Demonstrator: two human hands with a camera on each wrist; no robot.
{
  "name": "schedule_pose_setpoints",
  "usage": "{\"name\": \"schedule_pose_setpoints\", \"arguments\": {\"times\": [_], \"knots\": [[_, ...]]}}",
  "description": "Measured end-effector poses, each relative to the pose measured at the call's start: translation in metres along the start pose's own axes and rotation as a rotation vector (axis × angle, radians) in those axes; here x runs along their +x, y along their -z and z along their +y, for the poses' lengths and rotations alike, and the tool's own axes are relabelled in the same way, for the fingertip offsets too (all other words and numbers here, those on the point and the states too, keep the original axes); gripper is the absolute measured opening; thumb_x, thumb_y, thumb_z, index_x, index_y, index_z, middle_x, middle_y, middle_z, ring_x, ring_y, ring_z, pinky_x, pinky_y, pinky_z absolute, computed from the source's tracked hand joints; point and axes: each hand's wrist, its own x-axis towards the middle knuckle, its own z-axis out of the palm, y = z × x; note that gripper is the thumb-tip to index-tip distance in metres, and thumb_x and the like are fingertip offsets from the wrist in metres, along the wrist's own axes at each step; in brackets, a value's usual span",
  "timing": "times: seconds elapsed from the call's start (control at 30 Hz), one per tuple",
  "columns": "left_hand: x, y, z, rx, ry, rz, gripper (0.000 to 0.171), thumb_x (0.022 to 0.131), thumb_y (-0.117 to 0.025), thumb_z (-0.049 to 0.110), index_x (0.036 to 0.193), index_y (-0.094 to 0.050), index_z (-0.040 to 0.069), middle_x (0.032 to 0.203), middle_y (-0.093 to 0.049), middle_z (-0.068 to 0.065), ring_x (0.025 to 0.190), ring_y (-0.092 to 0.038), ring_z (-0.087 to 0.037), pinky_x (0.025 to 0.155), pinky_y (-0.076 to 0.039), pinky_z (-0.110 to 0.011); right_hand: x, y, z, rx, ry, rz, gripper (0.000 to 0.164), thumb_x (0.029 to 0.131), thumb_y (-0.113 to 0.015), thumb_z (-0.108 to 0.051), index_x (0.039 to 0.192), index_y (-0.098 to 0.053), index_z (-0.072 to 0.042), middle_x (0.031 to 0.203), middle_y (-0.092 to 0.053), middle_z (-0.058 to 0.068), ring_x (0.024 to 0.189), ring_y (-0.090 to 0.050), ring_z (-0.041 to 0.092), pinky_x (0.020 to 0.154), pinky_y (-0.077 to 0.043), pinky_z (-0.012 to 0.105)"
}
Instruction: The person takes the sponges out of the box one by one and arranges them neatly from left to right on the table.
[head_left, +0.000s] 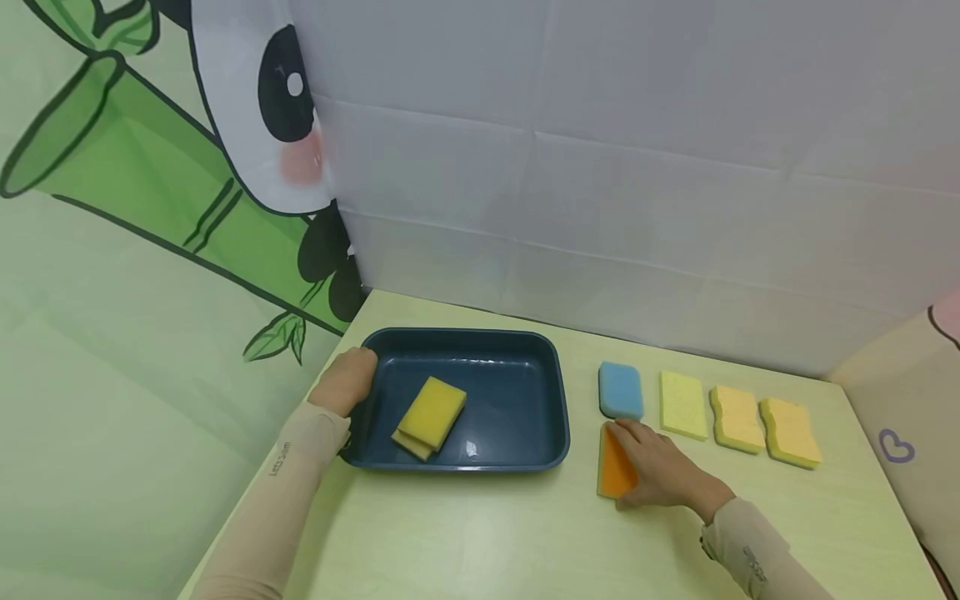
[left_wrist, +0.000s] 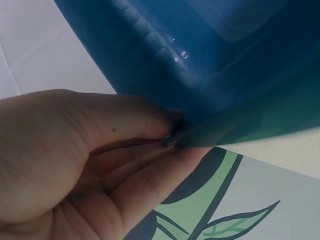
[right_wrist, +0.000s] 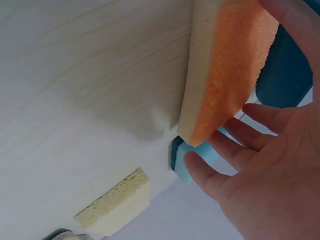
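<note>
1. Tray: just right of the left hand, whose thumb and fingers pinch its rim; it looks stiff and smooth, probably slippery, so the rim seems the surest hold.
2. Right hand: half spread, thumb at the near end of the orange sponge, fingers at its far end, holding it.
3. Four sponges: one blue just beyond the right hand's fingers, three yellow ahead and to its right.
4. Two stacked yellow sponges: in the tray, left of the right hand.
5. Orange sponge: under the right hand's palm, likely light, soft and hard to break; opposite ends suit a gentle squeeze.
</note>
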Motion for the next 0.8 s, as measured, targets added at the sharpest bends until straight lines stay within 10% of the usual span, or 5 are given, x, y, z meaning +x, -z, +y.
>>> {"name": "schedule_pose_setpoints", "arguments": {"times": [0.8], "knots": [[-0.001,0.004,0.013,-0.017,-0.01,0.023,0.014,0.085,-0.054,-0.019,0.082,-0.062,-0.008,0.08,-0.061,-0.022,0.081,-0.064,-0.04,0.074,-0.054,-0.049,0.004,0.027,0.0,-0.013,0.019,0.041,0.104,0.073,-0.087,-0.043,0.146,-0.035,0.01,0.143,-0.042,0.029,0.129,-0.043,0.048,0.1,-0.04,0.063]]}}
